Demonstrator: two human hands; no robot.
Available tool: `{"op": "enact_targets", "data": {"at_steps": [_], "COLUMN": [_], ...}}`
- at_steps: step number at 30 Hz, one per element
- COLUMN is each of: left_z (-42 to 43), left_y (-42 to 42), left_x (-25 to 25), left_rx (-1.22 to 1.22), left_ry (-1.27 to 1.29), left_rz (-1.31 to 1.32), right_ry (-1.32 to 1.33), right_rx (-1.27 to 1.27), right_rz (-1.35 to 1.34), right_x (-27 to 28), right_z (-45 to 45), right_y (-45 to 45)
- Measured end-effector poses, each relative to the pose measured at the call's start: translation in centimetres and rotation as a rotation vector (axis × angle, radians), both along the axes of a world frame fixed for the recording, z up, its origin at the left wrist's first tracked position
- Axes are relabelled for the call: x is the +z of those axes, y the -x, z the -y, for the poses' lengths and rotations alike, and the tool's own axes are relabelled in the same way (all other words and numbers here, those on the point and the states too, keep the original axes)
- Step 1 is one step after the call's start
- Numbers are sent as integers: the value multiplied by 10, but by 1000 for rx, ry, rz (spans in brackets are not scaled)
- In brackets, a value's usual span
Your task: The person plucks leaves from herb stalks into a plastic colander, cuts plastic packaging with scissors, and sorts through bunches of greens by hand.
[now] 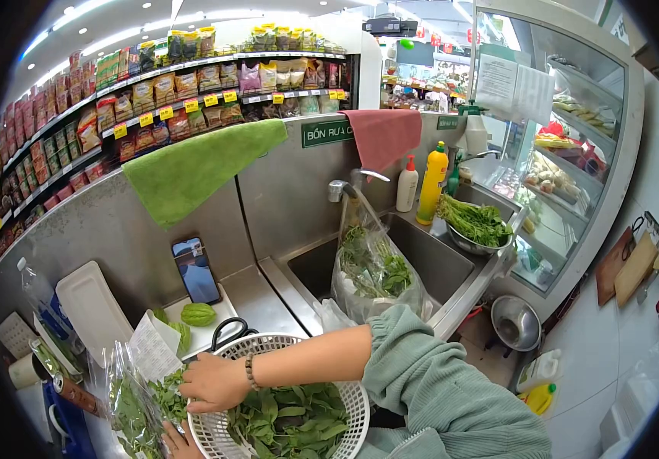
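A white perforated basket (360, 409) at the bottom centre holds loose green leaves (295, 417). My right hand (219, 382), with a beaded bracelet at the wrist, reaches across it. Its fingers bend over the basket's left rim, closed on leafy herbs (167, 396). Lower down, my left hand (181, 442) is partly cut off by the frame edge; its fingers close on the same herbs, fingertips partly hidden. Clear plastic wrap (124, 394) surrounds greens just left of the hands. A paper slip (154, 344) lies above them, and black-handled scissors (232, 330) rest behind the basket.
A plastic bag of greens (379, 268) stands in the sink (448, 264) under the tap (337, 190). Right of it are a yellow bottle (432, 183) and a metal bowl of greens (476, 229). A phone (196, 269) leans behind green gourds (198, 314). At left stands a can (77, 394).
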State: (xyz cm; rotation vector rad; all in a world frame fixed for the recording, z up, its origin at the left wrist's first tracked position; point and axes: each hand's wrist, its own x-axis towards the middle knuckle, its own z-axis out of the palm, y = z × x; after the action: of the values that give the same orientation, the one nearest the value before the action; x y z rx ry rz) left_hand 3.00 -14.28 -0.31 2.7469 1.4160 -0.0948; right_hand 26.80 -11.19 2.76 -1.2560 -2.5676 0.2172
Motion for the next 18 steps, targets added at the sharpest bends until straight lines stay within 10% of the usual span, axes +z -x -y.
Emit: {"op": "enact_targets", "data": {"at_steps": [18], "left_z": [-7], "left_y": [-3], "left_x": [-28], "left_rx": [22], "left_ry": [-87], "left_rz": [73], "right_ry": [-34], "right_rx": [-36], "right_rz": [50], "right_x": [0], "right_z": [-2], "right_y": [-1]}}
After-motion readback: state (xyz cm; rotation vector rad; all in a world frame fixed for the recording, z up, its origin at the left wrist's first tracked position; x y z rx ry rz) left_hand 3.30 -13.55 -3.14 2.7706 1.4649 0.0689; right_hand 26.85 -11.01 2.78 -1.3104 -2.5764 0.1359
